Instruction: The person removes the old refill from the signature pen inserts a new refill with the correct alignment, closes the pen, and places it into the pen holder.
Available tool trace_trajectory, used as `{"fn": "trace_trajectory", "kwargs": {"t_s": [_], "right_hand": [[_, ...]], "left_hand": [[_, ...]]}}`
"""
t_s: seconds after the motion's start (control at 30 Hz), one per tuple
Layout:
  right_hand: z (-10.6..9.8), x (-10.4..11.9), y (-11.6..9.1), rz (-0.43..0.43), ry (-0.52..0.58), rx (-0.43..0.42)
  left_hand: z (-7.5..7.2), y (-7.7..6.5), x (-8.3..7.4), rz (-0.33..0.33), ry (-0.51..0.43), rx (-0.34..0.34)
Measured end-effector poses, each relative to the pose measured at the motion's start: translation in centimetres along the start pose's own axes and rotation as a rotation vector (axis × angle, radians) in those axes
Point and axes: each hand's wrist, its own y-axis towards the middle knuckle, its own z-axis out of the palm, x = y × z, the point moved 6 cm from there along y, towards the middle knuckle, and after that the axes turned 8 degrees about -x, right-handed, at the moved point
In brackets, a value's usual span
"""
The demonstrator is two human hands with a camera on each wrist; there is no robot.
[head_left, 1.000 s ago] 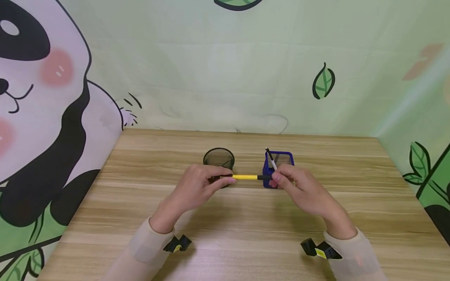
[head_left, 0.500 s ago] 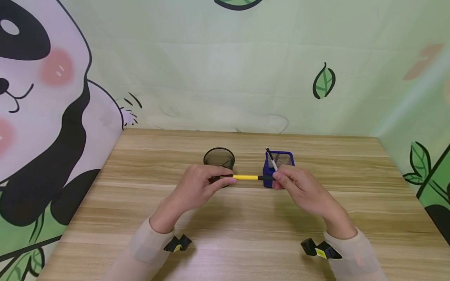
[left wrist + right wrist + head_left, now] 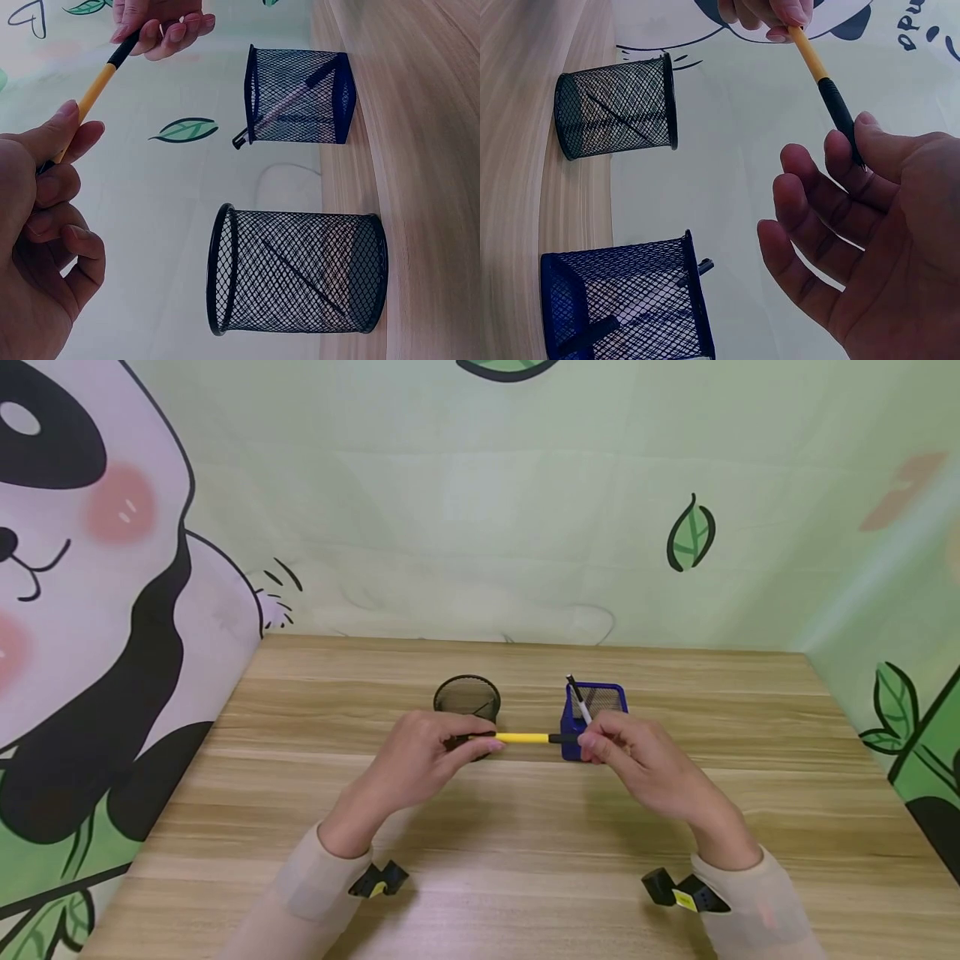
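A yellow pen (image 3: pixel 522 738) with black ends is held level between my two hands, above the table. My left hand (image 3: pixel 420 756) pinches its left end between thumb and fingers. With thumb and index finger, my right hand (image 3: pixel 648 760) pinches the black grip (image 3: pixel 835 105) near the pen's tip; the other fingers of that hand are loosely bent in the right wrist view. Behind the left hand stands a round black mesh pen holder (image 3: pixel 300 274). A square blue mesh pen holder (image 3: pixel 300 94), partly hidden by the right hand in the head view, holds a white pen (image 3: pixel 581 702) with black ends.
Both holders stand on a wood-grain table (image 3: pixel 510 877). A pale green wall sheet (image 3: pixel 390 510) with printed leaves and a panda rises behind the table and at its sides. A thin dark diagonal line shows on the black holder.
The fingers of my right hand have shifted slightly at the black end of the yellow pen, and fewer show below it. My left hand and both holders stay where they were.
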Motion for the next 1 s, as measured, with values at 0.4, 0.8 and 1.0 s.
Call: {"fn": "trace_trajectory", "kwargs": {"t_s": [0.4, 0.8, 1.0], "right_hand": [[-0.01, -0.10, 0.00, 0.014, 0.006, 0.017], [0.07, -0.13, -0.04, 0.046, 0.015, 0.025], [0.05, -0.11, -0.02, 0.042, 0.017, 0.016]], "left_hand": [[-0.10, 0.02, -0.08, 0.011, -0.009, 0.002], [0.02, 0.02, 0.05, 0.006, 0.007, 0.004], [0.08, 0.03, 0.12, 0.006, 0.005, 0.006]]}}
